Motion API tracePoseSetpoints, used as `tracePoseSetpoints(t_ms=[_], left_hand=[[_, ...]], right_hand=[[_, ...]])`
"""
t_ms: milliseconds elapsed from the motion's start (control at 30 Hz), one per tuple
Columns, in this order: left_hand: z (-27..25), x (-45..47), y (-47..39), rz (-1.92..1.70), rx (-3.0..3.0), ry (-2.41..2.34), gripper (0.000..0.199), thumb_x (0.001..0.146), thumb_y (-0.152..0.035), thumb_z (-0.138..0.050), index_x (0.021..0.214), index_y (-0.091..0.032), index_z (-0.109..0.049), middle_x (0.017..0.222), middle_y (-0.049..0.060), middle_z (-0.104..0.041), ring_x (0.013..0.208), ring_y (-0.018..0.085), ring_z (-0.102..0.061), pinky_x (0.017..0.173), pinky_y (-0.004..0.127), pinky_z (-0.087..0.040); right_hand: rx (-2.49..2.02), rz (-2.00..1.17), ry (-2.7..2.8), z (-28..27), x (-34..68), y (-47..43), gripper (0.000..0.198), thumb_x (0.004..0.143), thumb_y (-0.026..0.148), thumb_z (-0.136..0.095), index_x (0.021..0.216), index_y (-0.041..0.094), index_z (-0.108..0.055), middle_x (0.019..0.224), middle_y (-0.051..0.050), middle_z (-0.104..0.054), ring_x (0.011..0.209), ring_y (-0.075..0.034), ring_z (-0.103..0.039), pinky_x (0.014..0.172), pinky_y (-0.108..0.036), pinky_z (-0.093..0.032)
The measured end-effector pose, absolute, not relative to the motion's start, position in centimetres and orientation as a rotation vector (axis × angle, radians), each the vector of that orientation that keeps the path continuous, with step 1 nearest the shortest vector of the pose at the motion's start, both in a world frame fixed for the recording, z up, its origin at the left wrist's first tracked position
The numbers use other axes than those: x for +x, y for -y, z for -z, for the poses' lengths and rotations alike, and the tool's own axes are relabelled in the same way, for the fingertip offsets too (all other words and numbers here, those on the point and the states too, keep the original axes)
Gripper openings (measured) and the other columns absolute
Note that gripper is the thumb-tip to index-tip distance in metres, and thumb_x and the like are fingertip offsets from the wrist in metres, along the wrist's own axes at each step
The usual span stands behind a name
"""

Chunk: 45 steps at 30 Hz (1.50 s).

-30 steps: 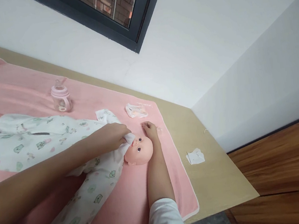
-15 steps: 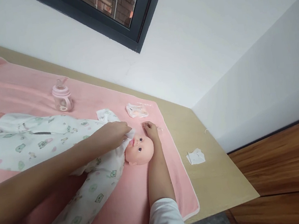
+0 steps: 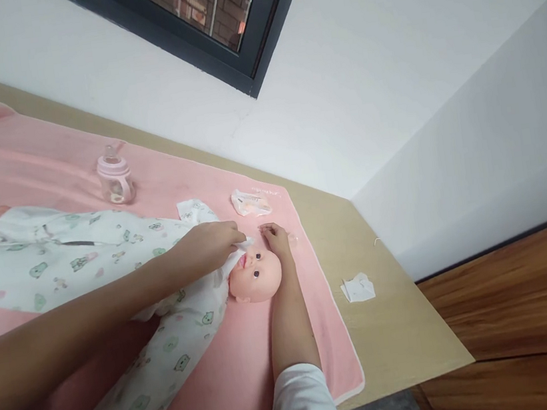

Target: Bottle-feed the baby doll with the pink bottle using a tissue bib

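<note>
A bald baby doll [image 3: 257, 277] lies on its back on a pink blanket [image 3: 217, 387], dressed in a white outfit [image 3: 103, 254] with green and pink animal prints. My left hand [image 3: 215, 243] reaches across the doll's chest. Its fingers pinch a thin white tissue [image 3: 234, 260] by the doll's mouth and chin. Beyond the top of the doll's head, my right forearm lies along the blanket. My right hand [image 3: 275, 237] rests beside the face, fingers loosely bent, with nothing visible in them. Behind it is a small clear object [image 3: 293, 238], too small to name.
A pink-lidded baby bottle [image 3: 115, 179] with a handle stands on the blanket at the back. A small clear packet [image 3: 251, 202] lies near the blanket's far corner. On the wooden table [image 3: 396, 337] sits a folded white tissue [image 3: 358, 288]. A white wall and window frame [image 3: 249, 77] rise behind.
My left hand has shifted very slightly to the right, and the tissue's edge now sticks out past its fingers. My right hand and the doll keep their places.
</note>
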<state>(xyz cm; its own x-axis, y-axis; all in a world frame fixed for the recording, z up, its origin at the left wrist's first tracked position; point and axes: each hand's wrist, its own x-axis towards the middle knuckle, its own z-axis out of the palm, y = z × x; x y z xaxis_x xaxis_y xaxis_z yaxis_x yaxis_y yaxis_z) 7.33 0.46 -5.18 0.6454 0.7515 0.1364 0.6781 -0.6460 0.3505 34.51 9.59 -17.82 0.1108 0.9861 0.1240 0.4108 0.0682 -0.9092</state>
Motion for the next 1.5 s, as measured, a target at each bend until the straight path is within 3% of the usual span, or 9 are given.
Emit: tracePoseSetpoints(t_ms=[133, 633, 833, 1033, 1500], left_hand=[[5.0, 7.4, -0.6, -0.436, 2.571, -1.13, 0.02, 0.087, -0.014, -0.045, 0.071, -0.018, -0.057, 0.085, 0.005, -0.062, 0.078, 0.021, -0.061, 0.064, 0.03, -0.036], [5.0, 7.0, -0.5, -0.519, 2.505, -1.006, 0.027, 0.083, -0.014, -0.047, 0.085, -0.022, -0.072, 0.093, 0.004, -0.069, 0.083, 0.019, -0.064, 0.068, 0.027, -0.041], [4.5, 6.9, 0.0, -0.404, 2.414, -0.959, 0.048, 0.075, -0.002, -0.045, 0.1, -0.029, -0.077, 0.101, -0.001, -0.07, 0.091, 0.017, -0.064, 0.076, 0.025, -0.042], [4.3, 7.2, 0.0, -0.362, 2.481, -0.975, 0.023, 0.082, -0.013, -0.046, 0.076, -0.018, -0.067, 0.089, 0.004, -0.066, 0.079, 0.018, -0.061, 0.068, 0.028, -0.038], [5.9, 7.0, -1.6, -0.551, 2.531, -1.019, 0.017, 0.084, -0.018, -0.048, 0.074, -0.019, -0.062, 0.084, 0.005, -0.065, 0.079, 0.022, -0.064, 0.066, 0.029, -0.04]], right_hand=[[-1.474, -0.814, 1.433, 18.1, 34.6, -9.7, 0.02, 0.077, 0.031, -0.055, 0.087, 0.02, -0.069, 0.095, -0.005, -0.073, 0.089, -0.016, -0.066, 0.09, -0.033, -0.052], [-1.469, -0.814, 1.422, 18.4, 34.7, -9.9, 0.02, 0.077, 0.03, -0.055, 0.087, 0.02, -0.069, 0.095, -0.005, -0.073, 0.087, -0.016, -0.066, 0.087, -0.032, -0.053], [-1.475, -0.805, 1.429, 18.5, 34.8, -10.0, 0.02, 0.076, 0.029, -0.056, 0.087, 0.02, -0.069, 0.093, -0.004, -0.073, 0.086, -0.016, -0.066, 0.089, -0.032, -0.053], [-1.471, -0.807, 1.435, 18.2, 34.6, -9.8, 0.021, 0.077, 0.03, -0.055, 0.088, 0.019, -0.069, 0.094, -0.004, -0.073, 0.087, -0.016, -0.066, 0.09, -0.032, -0.052], [-1.492, -0.804, 1.435, 17.8, 34.5, -9.6, 0.02, 0.078, 0.03, -0.055, 0.087, 0.019, -0.069, 0.096, -0.005, -0.074, 0.089, -0.016, -0.066, 0.091, -0.032, -0.053]])
